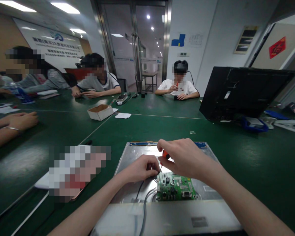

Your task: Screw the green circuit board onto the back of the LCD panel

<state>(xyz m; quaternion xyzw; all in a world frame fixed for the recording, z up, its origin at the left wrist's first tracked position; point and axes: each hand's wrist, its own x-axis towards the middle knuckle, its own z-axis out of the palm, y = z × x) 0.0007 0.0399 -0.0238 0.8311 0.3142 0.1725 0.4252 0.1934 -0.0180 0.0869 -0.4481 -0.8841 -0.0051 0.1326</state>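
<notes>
In the head view my right hand (184, 154) is closed round a screwdriver (165, 154) with an orange-red handle. Its thin shaft slants down to the upper left corner of a green circuit board (175, 186). Close to that tip, my left hand (145, 167) has thumb and fingers pinched together; whatever lies between them is too small or hidden to make out. The board lies on the silver metal back of a flat display panel (127, 162). A grey cable (145, 209) runs across the panel from the board's left side.
Left of the panel lies a blurred-out flat item (78, 173) with a white cable. Beyond are an open white box (100, 112), a paper slip (123, 115) and a small packet (192, 132). A black monitor (241, 93) stands right. Several people sit around the green table (260, 164).
</notes>
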